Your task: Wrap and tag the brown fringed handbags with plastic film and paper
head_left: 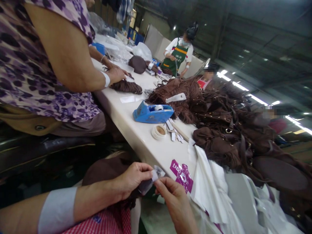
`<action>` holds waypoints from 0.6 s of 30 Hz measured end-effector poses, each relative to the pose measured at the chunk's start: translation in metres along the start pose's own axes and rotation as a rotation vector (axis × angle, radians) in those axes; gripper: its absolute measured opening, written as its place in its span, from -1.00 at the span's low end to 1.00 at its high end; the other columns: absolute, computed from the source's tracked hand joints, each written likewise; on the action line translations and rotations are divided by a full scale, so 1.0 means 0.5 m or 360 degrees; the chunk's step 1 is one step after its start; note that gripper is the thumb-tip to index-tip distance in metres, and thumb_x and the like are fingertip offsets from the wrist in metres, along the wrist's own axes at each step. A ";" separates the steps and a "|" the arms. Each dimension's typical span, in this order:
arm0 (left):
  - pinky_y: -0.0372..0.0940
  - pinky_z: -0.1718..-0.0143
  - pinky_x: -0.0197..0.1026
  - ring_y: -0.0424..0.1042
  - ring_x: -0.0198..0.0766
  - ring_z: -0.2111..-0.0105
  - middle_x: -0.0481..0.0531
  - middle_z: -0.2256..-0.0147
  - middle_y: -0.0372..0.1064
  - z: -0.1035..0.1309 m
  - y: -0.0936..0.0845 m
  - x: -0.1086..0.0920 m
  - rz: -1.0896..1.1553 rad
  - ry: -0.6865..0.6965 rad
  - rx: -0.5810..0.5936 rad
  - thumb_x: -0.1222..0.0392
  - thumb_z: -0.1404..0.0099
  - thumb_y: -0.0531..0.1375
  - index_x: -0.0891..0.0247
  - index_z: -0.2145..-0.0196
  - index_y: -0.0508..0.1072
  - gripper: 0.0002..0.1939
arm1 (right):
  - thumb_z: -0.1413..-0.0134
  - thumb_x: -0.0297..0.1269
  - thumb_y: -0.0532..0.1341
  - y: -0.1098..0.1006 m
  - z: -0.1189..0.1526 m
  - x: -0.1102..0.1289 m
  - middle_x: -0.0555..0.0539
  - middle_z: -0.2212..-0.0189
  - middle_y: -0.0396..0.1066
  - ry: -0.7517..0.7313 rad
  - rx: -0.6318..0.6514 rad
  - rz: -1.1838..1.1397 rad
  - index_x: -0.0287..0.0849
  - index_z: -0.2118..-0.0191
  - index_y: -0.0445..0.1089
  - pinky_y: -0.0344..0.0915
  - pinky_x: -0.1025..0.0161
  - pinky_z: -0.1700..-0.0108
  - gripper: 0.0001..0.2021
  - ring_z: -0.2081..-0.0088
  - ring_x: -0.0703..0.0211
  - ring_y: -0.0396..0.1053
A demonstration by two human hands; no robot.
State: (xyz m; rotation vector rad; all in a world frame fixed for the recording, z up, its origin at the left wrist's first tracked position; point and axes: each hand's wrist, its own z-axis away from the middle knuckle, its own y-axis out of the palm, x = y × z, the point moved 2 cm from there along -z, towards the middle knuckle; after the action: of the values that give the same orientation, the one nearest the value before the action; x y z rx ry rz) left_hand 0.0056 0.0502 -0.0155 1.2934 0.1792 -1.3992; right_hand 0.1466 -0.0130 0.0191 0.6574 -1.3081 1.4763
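My left hand (137,177) is closed, its thumb and fingers pinching a small clear plastic bag (159,171) with a pale slip at its edge. From the other side my right hand (173,194) grips the same small bag between thumb and forefinger. What lies inside the plastic is too small to make out. A dark brown fabric bag (103,170) rests on my lap under my left forearm. Just beyond my right hand, a purple and clear plastic wrapper (182,175) lies at the table edge.
A blue tape dispenser (153,113) and a small round tub (159,132) stand on the white table (146,146). Brown fringed bags (214,113) pile up at right, above white cloth (209,182). A co-worker's hand (115,74) touches brown fringe at left; another person stands behind.
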 end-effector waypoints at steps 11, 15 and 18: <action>0.06 0.52 -0.28 0.20 -0.36 0.58 -0.04 0.57 0.33 0.000 -0.002 -0.002 -0.0135 0.0057 0.0022 -0.06 0.12 0.38 0.36 0.44 0.54 -0.59 | 0.02 0.16 0.30 0.002 0.011 -0.005 0.03 0.62 0.30 0.0024 -0.0092 -0.0009 -0.19 0.58 0.43 0.12 0.29 0.40 -0.54 0.48 0.22 0.18; 0.07 0.50 -0.28 0.19 -0.37 0.57 -0.05 0.56 0.34 0.002 -0.004 -0.002 -0.0164 0.0054 0.0008 -0.06 0.12 0.38 0.37 0.43 0.54 -0.58 | 0.08 0.17 0.32 0.006 0.007 -0.013 0.00 0.62 0.33 0.0053 -0.0108 0.0013 -0.20 0.58 0.44 0.14 0.28 0.41 -0.53 0.50 0.20 0.20; 0.05 0.51 -0.28 0.19 -0.37 0.58 -0.06 0.57 0.32 0.003 -0.010 -0.001 -0.0161 0.0024 0.0017 -0.10 0.12 0.40 0.36 0.41 0.54 -0.55 | 0.06 0.17 0.32 0.010 0.004 -0.024 -0.01 0.57 0.41 0.0078 -0.0109 -0.0021 -0.19 0.46 0.46 0.20 0.28 0.39 -0.56 0.47 0.16 0.29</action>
State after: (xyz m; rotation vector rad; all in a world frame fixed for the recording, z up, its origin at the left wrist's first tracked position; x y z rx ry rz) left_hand 0.0005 0.0511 -0.0171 1.3194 0.2508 -1.4782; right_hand 0.1458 -0.0183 0.0073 0.5811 -1.3084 1.4223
